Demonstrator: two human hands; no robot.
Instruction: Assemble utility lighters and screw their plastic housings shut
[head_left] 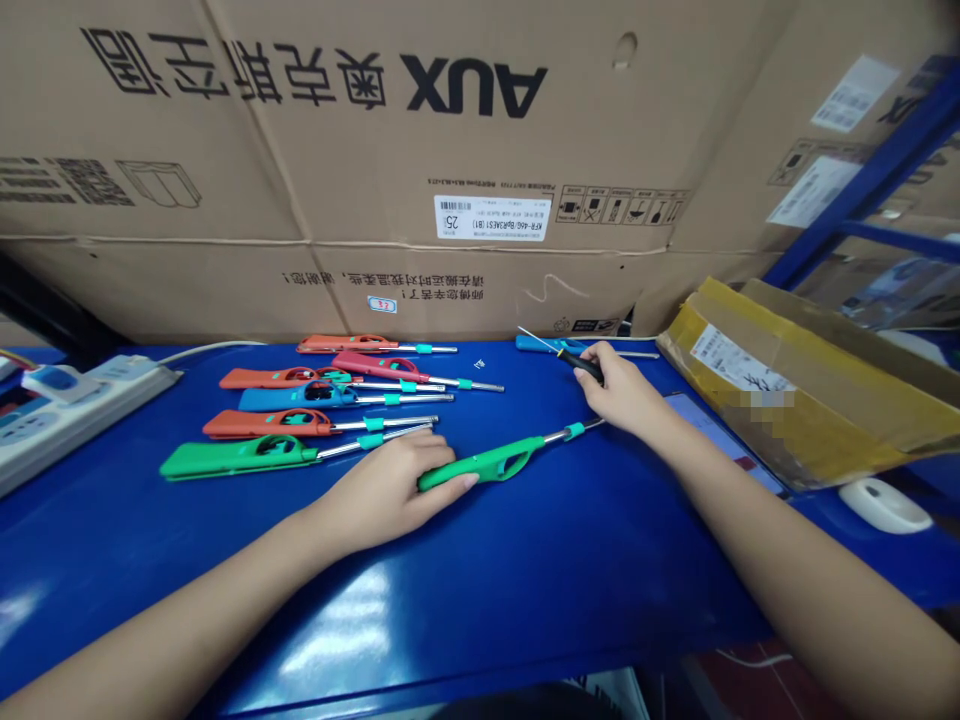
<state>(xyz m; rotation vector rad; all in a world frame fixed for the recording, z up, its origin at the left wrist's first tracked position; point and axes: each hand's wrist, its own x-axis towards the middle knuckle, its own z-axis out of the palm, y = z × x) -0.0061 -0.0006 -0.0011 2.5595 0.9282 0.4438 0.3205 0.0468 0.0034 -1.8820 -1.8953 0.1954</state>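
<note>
My left hand [394, 485] is wrapped around the handle of a green gas lighter [487, 464], whose metal barrel with a teal band points right. My right hand [619, 390] grips the black handle of a screwdriver [566, 354]; its thin shaft points up and left. Behind the right hand lies a blue lighter [531, 343], partly covered by the hand and screwdriver. To the left of my hands several lighters lie in a row: another green one [240, 457], a blue one [300, 396], a red one [379, 364] and orange ones, such as the nearest [262, 423].
A large cardboard box [337, 200] stands upright along the back. On the right sit an opened, yellow-taped carton [780, 390], a phone-like screen [720, 440] and a white mouse [885, 505]. A white power strip [75, 415] lies at the left on the blue table [525, 590].
</note>
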